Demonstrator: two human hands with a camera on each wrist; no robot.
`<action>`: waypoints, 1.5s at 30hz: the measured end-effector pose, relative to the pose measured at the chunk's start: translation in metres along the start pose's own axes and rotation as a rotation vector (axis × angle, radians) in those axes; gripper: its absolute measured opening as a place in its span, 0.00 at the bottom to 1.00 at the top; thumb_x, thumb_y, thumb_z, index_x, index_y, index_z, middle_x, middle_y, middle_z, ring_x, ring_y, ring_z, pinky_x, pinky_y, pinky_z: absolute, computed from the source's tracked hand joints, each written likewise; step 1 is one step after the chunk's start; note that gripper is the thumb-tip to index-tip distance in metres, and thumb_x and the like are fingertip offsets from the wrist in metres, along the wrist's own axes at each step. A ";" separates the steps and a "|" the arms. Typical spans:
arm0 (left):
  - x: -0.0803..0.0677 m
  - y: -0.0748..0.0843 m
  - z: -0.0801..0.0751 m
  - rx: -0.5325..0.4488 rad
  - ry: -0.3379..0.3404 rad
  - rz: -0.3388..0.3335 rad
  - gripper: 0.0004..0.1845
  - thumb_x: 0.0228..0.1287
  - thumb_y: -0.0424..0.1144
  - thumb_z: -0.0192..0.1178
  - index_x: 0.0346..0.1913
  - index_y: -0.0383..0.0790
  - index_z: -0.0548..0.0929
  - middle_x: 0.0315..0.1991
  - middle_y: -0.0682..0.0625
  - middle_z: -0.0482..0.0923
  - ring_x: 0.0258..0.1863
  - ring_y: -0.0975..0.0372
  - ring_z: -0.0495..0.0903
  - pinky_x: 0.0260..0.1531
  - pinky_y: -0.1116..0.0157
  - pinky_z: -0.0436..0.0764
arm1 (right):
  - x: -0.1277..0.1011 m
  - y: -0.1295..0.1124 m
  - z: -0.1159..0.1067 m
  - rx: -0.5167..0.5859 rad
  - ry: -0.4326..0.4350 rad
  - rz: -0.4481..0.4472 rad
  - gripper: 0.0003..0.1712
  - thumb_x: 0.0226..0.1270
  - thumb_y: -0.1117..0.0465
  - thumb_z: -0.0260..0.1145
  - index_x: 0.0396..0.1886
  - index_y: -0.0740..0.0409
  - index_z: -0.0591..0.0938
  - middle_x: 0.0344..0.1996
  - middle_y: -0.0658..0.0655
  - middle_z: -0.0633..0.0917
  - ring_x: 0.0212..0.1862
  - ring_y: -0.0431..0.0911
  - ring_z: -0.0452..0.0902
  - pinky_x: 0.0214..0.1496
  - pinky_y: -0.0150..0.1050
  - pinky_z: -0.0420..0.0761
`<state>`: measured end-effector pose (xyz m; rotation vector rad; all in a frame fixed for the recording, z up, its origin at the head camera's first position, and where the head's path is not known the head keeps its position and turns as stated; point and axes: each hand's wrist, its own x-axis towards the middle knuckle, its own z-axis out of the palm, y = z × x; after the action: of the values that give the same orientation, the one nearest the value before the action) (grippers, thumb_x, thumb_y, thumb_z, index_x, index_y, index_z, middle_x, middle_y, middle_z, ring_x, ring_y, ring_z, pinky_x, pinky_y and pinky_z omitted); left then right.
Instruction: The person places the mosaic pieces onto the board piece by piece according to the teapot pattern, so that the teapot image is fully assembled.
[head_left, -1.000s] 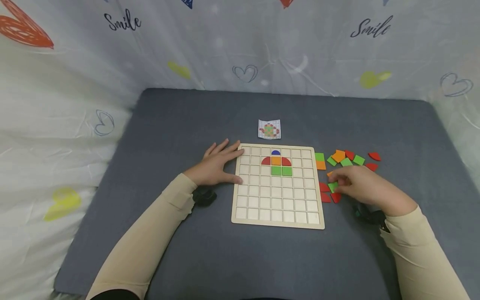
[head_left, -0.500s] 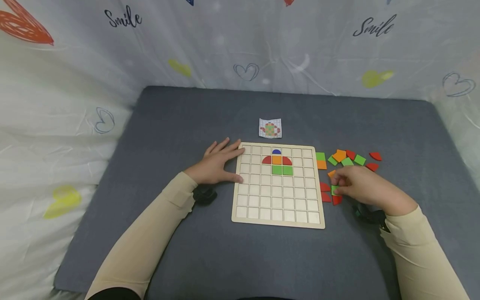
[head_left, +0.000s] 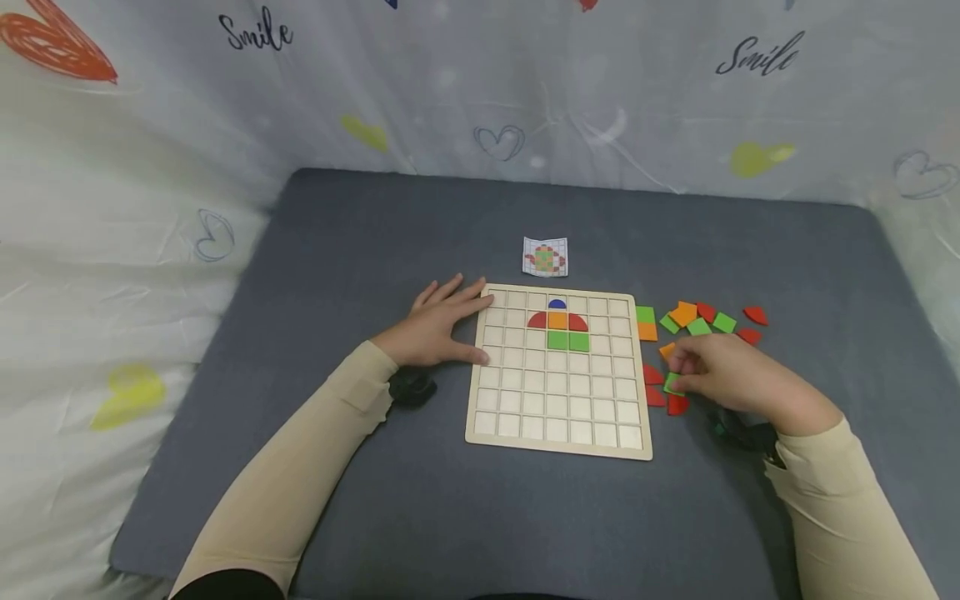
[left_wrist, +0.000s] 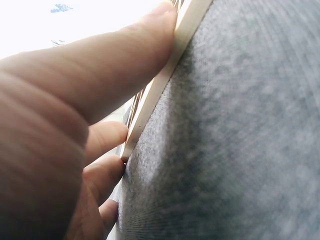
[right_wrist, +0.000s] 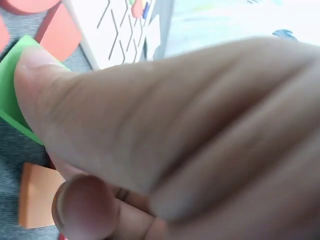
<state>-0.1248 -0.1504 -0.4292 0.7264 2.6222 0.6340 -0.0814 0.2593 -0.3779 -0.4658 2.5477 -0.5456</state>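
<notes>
A wooden grid board lies on the grey mat, with a blue half-round, two red quarter pieces, an orange square and two green squares set in its upper rows. My left hand rests flat on the mat, its fingers against the board's left edge. To the right of the board, my right hand pinches a green square tile between thumb and fingers; the right wrist view shows the thumb over that green tile. Red pieces lie beside it.
Loose orange, green and red tiles are scattered right of the board. A small pattern card lies behind the board. A printed fabric backdrop rings the grey mat on three sides.
My right hand's fingers have closed a little more round the green tile, staying almost in place. The left hand has not moved.
</notes>
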 end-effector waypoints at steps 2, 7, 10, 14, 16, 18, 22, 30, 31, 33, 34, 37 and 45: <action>0.001 0.000 0.000 0.003 -0.005 0.001 0.53 0.51 0.72 0.62 0.78 0.60 0.53 0.79 0.61 0.36 0.78 0.59 0.27 0.73 0.52 0.25 | -0.001 0.000 -0.001 0.007 0.015 -0.009 0.08 0.58 0.62 0.74 0.31 0.54 0.81 0.25 0.47 0.81 0.29 0.42 0.74 0.30 0.37 0.76; 0.001 0.000 0.001 0.008 -0.004 0.001 0.53 0.51 0.72 0.62 0.78 0.59 0.53 0.79 0.61 0.36 0.78 0.58 0.28 0.73 0.52 0.26 | 0.002 -0.004 -0.007 -0.002 0.041 -0.028 0.08 0.58 0.61 0.74 0.33 0.55 0.82 0.26 0.47 0.82 0.30 0.41 0.75 0.31 0.37 0.77; 0.001 0.000 0.001 0.005 0.002 0.007 0.53 0.52 0.71 0.63 0.78 0.59 0.53 0.79 0.60 0.37 0.78 0.58 0.28 0.73 0.51 0.26 | 0.006 -0.009 -0.010 -0.015 0.053 -0.033 0.08 0.58 0.61 0.74 0.32 0.55 0.81 0.25 0.46 0.82 0.28 0.41 0.75 0.29 0.36 0.76; 0.001 0.000 0.001 -0.005 0.008 0.013 0.53 0.52 0.71 0.64 0.78 0.58 0.54 0.79 0.61 0.37 0.78 0.58 0.29 0.73 0.52 0.26 | 0.012 -0.018 -0.014 -0.036 0.090 -0.066 0.08 0.57 0.61 0.75 0.30 0.53 0.81 0.24 0.46 0.81 0.27 0.41 0.73 0.29 0.36 0.74; 0.001 0.000 0.001 -0.005 0.007 0.013 0.53 0.52 0.71 0.64 0.78 0.58 0.54 0.79 0.60 0.37 0.78 0.58 0.29 0.73 0.52 0.26 | 0.016 -0.023 -0.016 -0.043 0.104 -0.084 0.09 0.56 0.61 0.75 0.29 0.52 0.81 0.23 0.46 0.80 0.26 0.42 0.72 0.29 0.36 0.74; 0.001 0.000 0.001 -0.005 0.007 0.009 0.53 0.52 0.70 0.64 0.78 0.59 0.53 0.79 0.60 0.37 0.78 0.58 0.29 0.73 0.52 0.26 | 0.021 -0.029 -0.018 -0.051 0.110 -0.094 0.09 0.56 0.60 0.76 0.29 0.52 0.82 0.23 0.47 0.80 0.25 0.41 0.72 0.29 0.37 0.73; 0.000 0.000 0.000 -0.001 0.007 0.002 0.53 0.52 0.70 0.64 0.78 0.59 0.53 0.79 0.60 0.37 0.78 0.58 0.29 0.73 0.52 0.26 | 0.034 -0.042 -0.018 -0.060 0.106 -0.114 0.08 0.57 0.60 0.75 0.29 0.52 0.82 0.22 0.48 0.81 0.23 0.42 0.70 0.26 0.38 0.72; -0.001 0.001 -0.002 0.000 0.004 0.007 0.53 0.52 0.71 0.63 0.78 0.58 0.54 0.79 0.60 0.37 0.78 0.58 0.29 0.73 0.52 0.26 | 0.061 -0.068 -0.013 -0.060 0.076 -0.139 0.04 0.62 0.62 0.71 0.33 0.53 0.83 0.29 0.50 0.83 0.23 0.44 0.70 0.25 0.38 0.71; -0.001 0.001 -0.001 -0.001 0.005 0.009 0.53 0.52 0.71 0.63 0.78 0.58 0.54 0.79 0.60 0.37 0.78 0.57 0.29 0.73 0.52 0.26 | 0.064 -0.071 -0.012 -0.058 0.072 -0.144 0.03 0.62 0.63 0.71 0.33 0.53 0.83 0.29 0.50 0.83 0.24 0.44 0.70 0.26 0.38 0.71; -0.001 0.001 -0.001 -0.004 0.006 0.010 0.53 0.52 0.71 0.63 0.78 0.59 0.54 0.79 0.60 0.37 0.78 0.58 0.29 0.73 0.52 0.26 | 0.069 -0.077 -0.010 -0.058 0.067 -0.160 0.03 0.63 0.63 0.71 0.34 0.54 0.84 0.30 0.50 0.83 0.25 0.45 0.71 0.27 0.38 0.72; -0.002 0.001 -0.001 -0.005 0.007 0.012 0.53 0.52 0.71 0.63 0.78 0.58 0.54 0.79 0.59 0.37 0.78 0.57 0.29 0.73 0.52 0.26 | 0.072 -0.080 -0.010 -0.060 0.065 -0.171 0.02 0.63 0.62 0.70 0.34 0.54 0.84 0.30 0.50 0.83 0.26 0.45 0.71 0.28 0.39 0.72; -0.001 0.000 -0.001 -0.005 0.010 0.018 0.53 0.52 0.70 0.63 0.78 0.58 0.54 0.79 0.59 0.38 0.78 0.57 0.30 0.73 0.52 0.26 | 0.081 -0.088 -0.007 -0.060 0.050 -0.194 0.02 0.65 0.61 0.69 0.33 0.54 0.83 0.30 0.50 0.82 0.27 0.45 0.71 0.29 0.39 0.72; 0.000 0.000 -0.001 -0.007 0.004 0.025 0.53 0.52 0.71 0.62 0.78 0.57 0.53 0.79 0.59 0.37 0.78 0.57 0.29 0.73 0.52 0.26 | 0.100 -0.109 0.002 -0.033 0.021 -0.282 0.03 0.67 0.62 0.67 0.33 0.54 0.82 0.29 0.49 0.83 0.26 0.44 0.72 0.30 0.39 0.74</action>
<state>-0.1250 -0.1508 -0.4283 0.7580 2.6173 0.6524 -0.1388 0.1232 -0.3691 -0.8430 2.5293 -0.6099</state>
